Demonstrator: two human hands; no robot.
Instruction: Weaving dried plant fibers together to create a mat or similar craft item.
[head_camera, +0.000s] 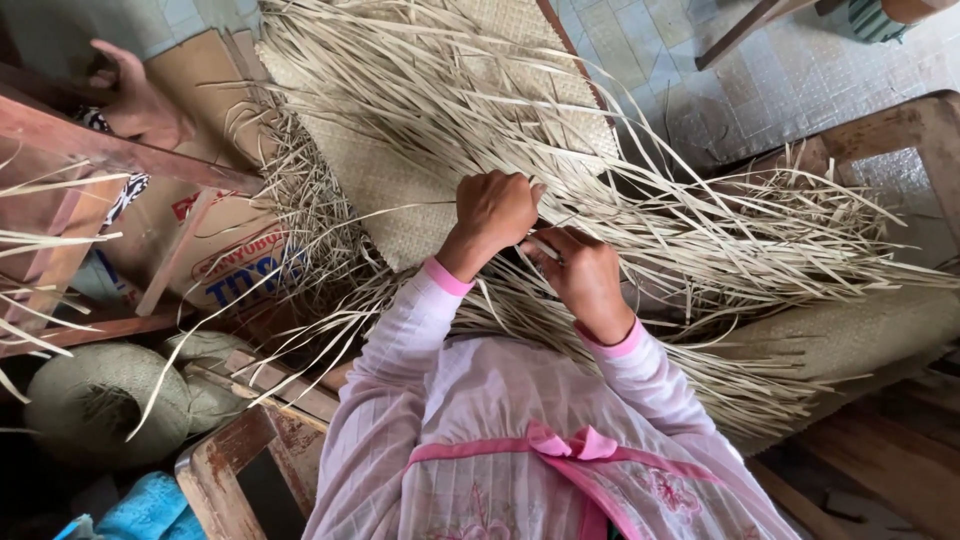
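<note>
**2 hands working pale straw strips on a woven mat**

A woven mat (400, 185) of pale straw lay across the middle of the view, its unwoven edge trailing many long loose strips (700, 240) that fanned out to the right and downward. At that edge, the left hand (497, 212) was curled into a near fist, fingers closed tightly on a few strips. Just beside it, almost touching, the right hand (583, 277) pinched a single strip (541, 246) between narrow fingertips. Both arms wore pink sleeves. Further out, another person's hand (140, 100) rested on a reddish wooden beam (130, 155) at upper left, above a printed cardboard box (235, 255). A rounded woven bundle (105, 400) sat at lower left, near a blue cloth (150, 508).
</note>
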